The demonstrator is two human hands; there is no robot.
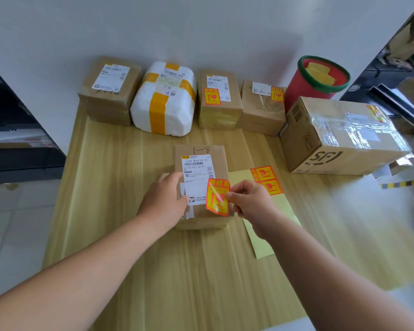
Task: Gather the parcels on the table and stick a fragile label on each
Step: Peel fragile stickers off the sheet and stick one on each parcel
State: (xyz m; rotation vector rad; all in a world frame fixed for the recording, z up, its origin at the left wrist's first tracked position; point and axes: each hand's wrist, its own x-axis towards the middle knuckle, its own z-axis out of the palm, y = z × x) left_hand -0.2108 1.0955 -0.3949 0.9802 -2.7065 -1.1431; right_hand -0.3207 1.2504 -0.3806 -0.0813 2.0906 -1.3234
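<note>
Table holds parcel "1—8"; right hand pinches label.

Matt cardboard parcel, glossy fragile label, smooth wood-grain table

Bright, even light, faint shadows. Glare streaks the fragile label in the right hand and the taped box beyond it. Frame edges bow and blur.

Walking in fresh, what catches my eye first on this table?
The bright orange fragile label, pinched in the right hand over the small parcel that the left hand steadies at the centre of the table. Behind, a white parcel with yellow tape and a red bucket stand by the wall.
</note>
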